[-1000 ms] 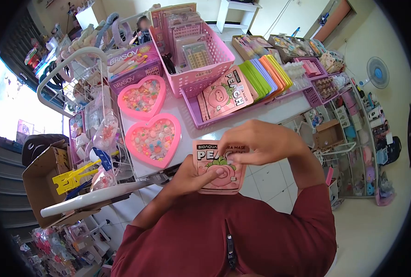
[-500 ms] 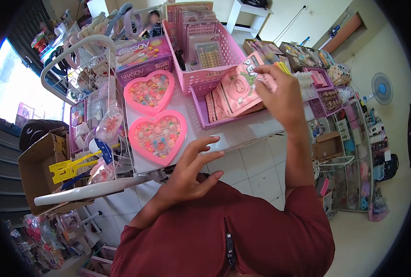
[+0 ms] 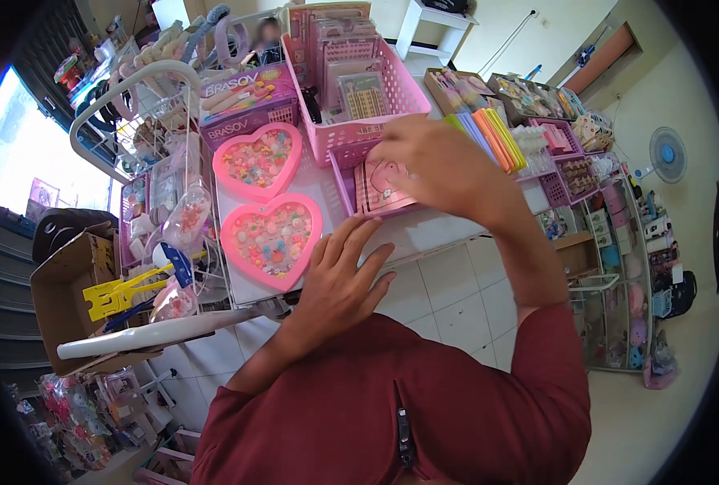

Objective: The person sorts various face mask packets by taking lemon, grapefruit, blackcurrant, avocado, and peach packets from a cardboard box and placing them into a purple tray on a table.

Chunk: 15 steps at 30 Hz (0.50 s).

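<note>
My right hand (image 3: pixel 436 162) reaches over the small purple basket (image 3: pixel 345 187) with its fingers pointing down and partly blurred. Beneath it lies a pink printed packet (image 3: pixel 379 184) with a pig-like drawing; my hand covers most of it, and whether the fingers grip it is hidden. Close to the table's front edge, my left hand (image 3: pixel 341 271) has its fingers spread and holds nothing. Its fingertips are near the basket's front corner. To its left are two pink heart-shaped boxes (image 3: pixel 316 234) filled with small colourful pieces under clear lids.
A larger pink basket (image 3: pixel 351 133) of packaged goods stands behind the purple one. Left of it is a purple BRASOV box (image 3: pixel 250 101). Rows of colourful pens or sticks (image 3: pixel 493 139) lie to the right. A white wire rack (image 3: pixel 193 105) borders the left side.
The pink packet, tilted up in my right hand before, now lies in the purple basket. My right hand has moved left over it. My left hand has shifted slightly and lowered its fingers.
</note>
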Motion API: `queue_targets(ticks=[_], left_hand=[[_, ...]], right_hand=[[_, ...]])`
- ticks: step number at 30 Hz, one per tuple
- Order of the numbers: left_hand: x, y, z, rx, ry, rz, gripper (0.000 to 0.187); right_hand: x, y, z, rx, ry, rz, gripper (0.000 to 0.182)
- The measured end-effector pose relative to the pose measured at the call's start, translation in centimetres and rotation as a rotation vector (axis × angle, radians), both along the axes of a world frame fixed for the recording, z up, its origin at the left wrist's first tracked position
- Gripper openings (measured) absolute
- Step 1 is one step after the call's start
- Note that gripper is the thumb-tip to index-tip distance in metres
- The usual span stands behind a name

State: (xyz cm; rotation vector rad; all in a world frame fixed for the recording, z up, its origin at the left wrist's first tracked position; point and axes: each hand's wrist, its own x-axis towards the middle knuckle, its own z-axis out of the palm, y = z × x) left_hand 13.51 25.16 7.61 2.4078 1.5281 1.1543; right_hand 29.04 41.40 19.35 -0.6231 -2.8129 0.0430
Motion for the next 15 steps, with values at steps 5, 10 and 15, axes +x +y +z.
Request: queue_targets(ticks=[5,10,15], left_hand=[[0.2,-0.2,-0.4,-0.019,0.065,0.037,0.031],[0.2,-0.3,-0.6,-0.028,0.090,0.086,0.029],[0.7,-0.3,-0.6,-0.024,0.121,0.110,0.028]], right_hand=[[-2.9,3.3,-3.9,-0.240,-0.355,0.193,0.021],[-3.2,4.3,-3.7,-0.140,-0.533,0.372,0.020],[-2.6,4.6,-2.6,-0.265,-0.559,0.380,0.019]])
